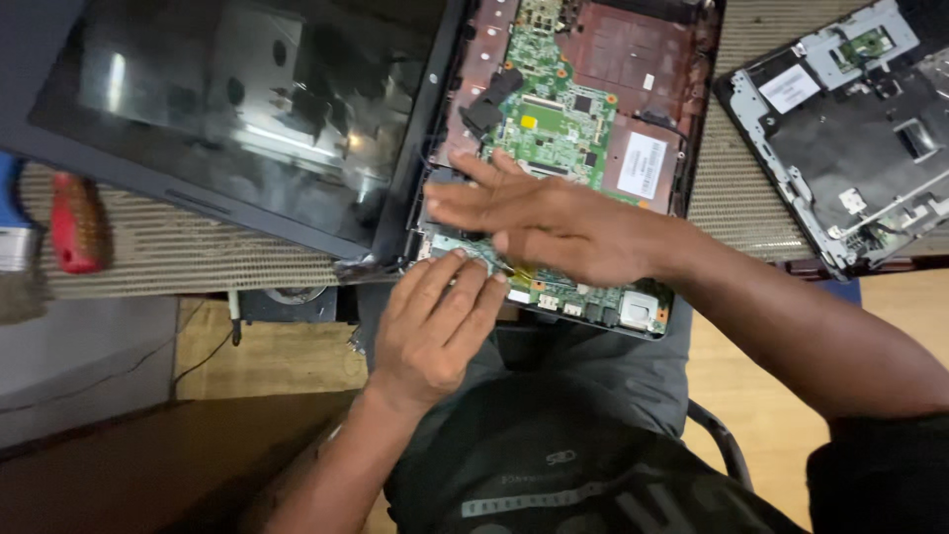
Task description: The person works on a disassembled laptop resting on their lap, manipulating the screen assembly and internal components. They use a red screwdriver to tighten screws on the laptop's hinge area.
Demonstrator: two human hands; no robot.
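While opened laptop lies under both hands with cover off and green circuit board exposed: right hand flat, fingers spread, pressing near edge; left hand open, fingertips on board, gripping nothing. Removed casing beyond right forearm; board not yet lifted out.

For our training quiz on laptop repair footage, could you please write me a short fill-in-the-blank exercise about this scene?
1. Both hands rest on an opened laptop whose circuit board is mostly ____ in colour.
2. The right hand lies flat with its fingers pointing toward the laptop's dark ____, which lies open flat.
3. The left hand touches the near edge of the board with its ____.
4. At the left edge of the woven mat lies a tool with a ____ handle.

Missing words: green; screen; fingertips; red
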